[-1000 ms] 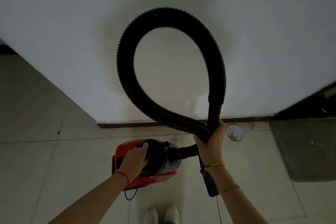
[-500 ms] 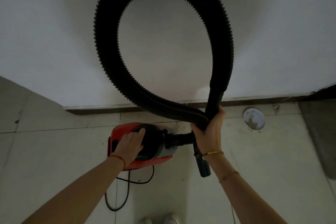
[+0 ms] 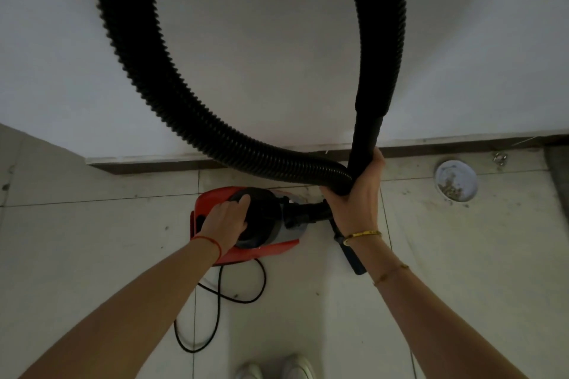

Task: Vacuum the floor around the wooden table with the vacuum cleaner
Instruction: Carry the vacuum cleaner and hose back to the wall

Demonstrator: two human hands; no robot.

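Observation:
A small red and black vacuum cleaner (image 3: pixel 274 246) sits on the pale tiled floor (image 3: pixel 92 240) near a white wall. My left hand (image 3: pixel 226 220) rests on its black top, fingers curled over the handle area. My right hand (image 3: pixel 358 198) grips two parts of the black ribbed hose (image 3: pixel 172 108) together where they cross. The hose makes a big loop that rises past the top of the view. A dark blue nozzle (image 3: pixel 352 255) hangs below my right wrist. No wooden table is in view.
The vacuum's black power cord (image 3: pixel 215 311) lies in loops on the floor just behind the machine. A round floor drain cover (image 3: pixel 455 180) sits to the right by the skirting board (image 3: pixel 160 167). My white shoes (image 3: pixel 277 369) show at the bottom edge.
The hose loop has come nearer and higher, now running out of the top of the view. The power cord has come into sight behind the vacuum. Both hands keep their places.

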